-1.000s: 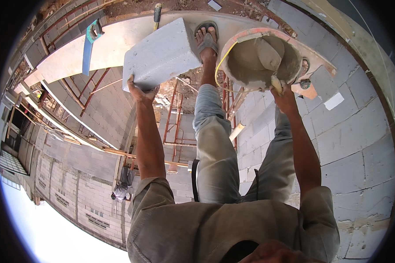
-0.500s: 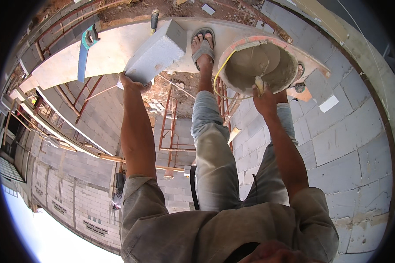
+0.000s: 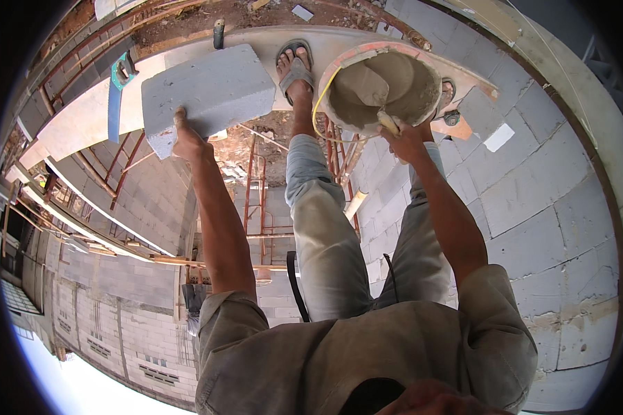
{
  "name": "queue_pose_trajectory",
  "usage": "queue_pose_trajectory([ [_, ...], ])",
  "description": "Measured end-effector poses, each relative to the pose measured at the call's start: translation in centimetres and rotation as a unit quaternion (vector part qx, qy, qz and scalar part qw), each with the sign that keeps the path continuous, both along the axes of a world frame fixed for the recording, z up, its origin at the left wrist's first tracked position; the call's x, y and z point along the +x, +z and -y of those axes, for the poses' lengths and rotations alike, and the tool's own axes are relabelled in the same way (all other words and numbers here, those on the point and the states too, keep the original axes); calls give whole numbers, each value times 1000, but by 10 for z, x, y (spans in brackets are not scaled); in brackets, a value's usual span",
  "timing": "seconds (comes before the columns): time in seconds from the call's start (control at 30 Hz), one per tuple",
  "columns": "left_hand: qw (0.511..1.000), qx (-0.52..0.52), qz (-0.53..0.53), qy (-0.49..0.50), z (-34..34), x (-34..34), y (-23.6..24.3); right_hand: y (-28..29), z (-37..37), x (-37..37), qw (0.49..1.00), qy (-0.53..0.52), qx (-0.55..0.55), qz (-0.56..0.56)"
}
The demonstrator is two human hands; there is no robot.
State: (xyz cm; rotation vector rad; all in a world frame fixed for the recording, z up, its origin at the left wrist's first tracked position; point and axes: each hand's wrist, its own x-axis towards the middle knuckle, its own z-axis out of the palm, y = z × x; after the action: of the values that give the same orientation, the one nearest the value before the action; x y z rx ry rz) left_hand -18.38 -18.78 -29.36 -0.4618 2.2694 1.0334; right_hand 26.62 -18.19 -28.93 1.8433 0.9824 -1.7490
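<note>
My left hand grips the near edge of a grey concrete block, thumb on its broad face and fingers underneath. The block is tilted with that face toward me, over the plank. In my right hand is the handle of a trowel. Its blade dips into a round bucket holding wet grey mortar. A yellow handle hangs at the bucket's left side. The bucket stands on the plank beside my sandalled foot.
A handsaw with a green handle lies across the plank at the left. A dark-handled tool stands behind the block. Reddish scaffold bars rise below the plank. A grey block wall runs along the right.
My left hand has turned the block so its broad face shows, and its thumb now lies on top. My right hand still holds the trowel in the bucket. The whole view has shifted slightly.
</note>
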Motion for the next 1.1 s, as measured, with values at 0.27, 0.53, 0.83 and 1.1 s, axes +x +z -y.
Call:
queue_pose_trajectory([
  [0.27,845,68,-153,-508,24,36,20,50,-1,94,997,-49,-20,-59],
  [0.53,681,24,-258,-685,21,92,-1,77,-4,131,992,-68,-12,-110],
  [0.83,640,63,-220,-733,-4,97,2,95,-14,123,986,15,99,-131],
  [1.1,627,87,-214,-744,-17,103,2,76,21,16,942,6,303,-146],
])
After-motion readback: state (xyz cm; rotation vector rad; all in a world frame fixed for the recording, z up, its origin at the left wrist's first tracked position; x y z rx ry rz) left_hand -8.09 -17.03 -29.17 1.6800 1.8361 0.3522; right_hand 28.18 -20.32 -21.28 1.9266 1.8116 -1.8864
